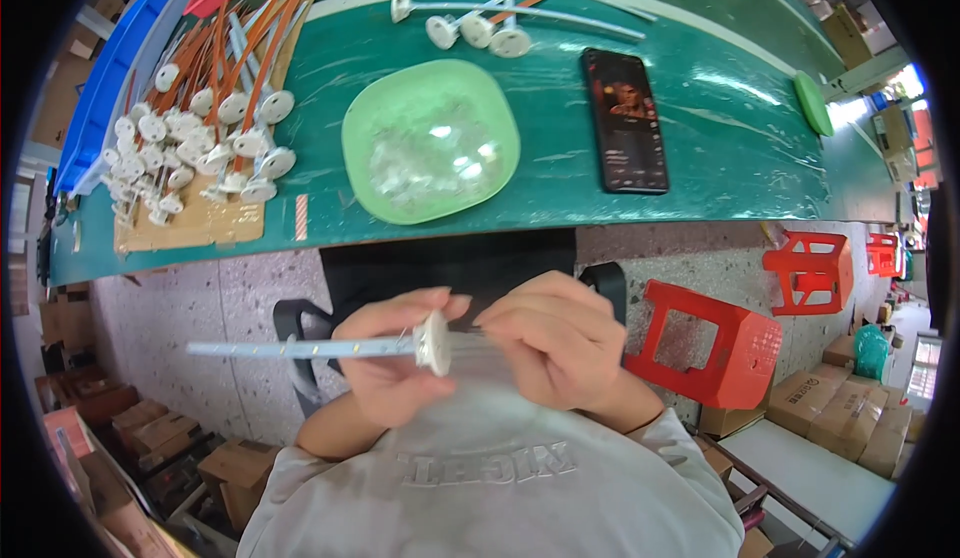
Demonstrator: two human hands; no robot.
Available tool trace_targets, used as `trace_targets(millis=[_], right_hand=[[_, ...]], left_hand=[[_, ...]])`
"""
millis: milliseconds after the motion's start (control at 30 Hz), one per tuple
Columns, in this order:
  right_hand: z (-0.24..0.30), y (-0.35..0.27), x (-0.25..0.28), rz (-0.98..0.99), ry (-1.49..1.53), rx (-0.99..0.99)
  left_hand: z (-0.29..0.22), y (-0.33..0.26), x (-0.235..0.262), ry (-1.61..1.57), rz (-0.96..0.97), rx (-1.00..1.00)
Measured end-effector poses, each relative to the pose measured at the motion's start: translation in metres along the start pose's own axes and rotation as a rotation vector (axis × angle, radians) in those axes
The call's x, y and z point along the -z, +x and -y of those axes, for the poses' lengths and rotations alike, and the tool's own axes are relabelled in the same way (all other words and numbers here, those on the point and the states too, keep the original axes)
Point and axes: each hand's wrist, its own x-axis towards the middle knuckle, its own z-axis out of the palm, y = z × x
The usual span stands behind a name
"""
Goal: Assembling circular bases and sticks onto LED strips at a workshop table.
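Note:
Above my lap, my left hand (375,388) is closed around a pale blue strip (310,349) with small yellowish marks. A white round disc (433,343) caps the strip's right end, between thumb and fingers. My right hand (560,343) is just right of the disc, its thumb and fingertips pinched together. Faint thin clear strands seem to run from the disc to that pinch; what exactly the fingers hold is too fine to make out. On the table ahead, a light green bowl (362,148) holds a heap of clear, shiny small material.
Many brown and blue strips with white discs (190,128) lie piled on cardboard at the left, beside a blue tray (110,88). Several more blue strips (530,10) lie behind the bowl. A phone (627,123) rests to its right. Red stools (705,348) stand on the floor.

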Motion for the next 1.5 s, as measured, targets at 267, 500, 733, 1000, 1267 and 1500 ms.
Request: trace_targets(millis=[267, 500, 733, 1000, 1267, 1500], right_hand=[[-0.005, 0.0, -0.01, 0.019, -0.062, 0.112], [-0.005, 0.001, -0.007, 0.093, 0.021, 0.042], [-0.005, 0.004, -0.008, 0.072, -0.037, 0.057], [-0.008, -0.005, -0.011, 0.096, -0.048, 0.124], [-0.017, -0.007, -0.017, 0.087, 0.105, 0.101], [-0.021, -0.003, -0.004, 0.201, 0.425, -0.076]], left_hand=[[0.006, 0.004, 0.001, -0.15, 0.003, 0.06], [0.004, 0.007, 0.002, -0.097, 0.009, 0.061], [0.001, 0.012, 0.007, -0.051, 0.076, 0.08], [0.005, 0.006, 0.008, 0.099, 0.054, 0.024], [-0.007, 0.023, 0.009, 0.021, 0.03, 0.141], [-0.008, 0.033, 0.016, 0.054, 0.189, 0.163]])
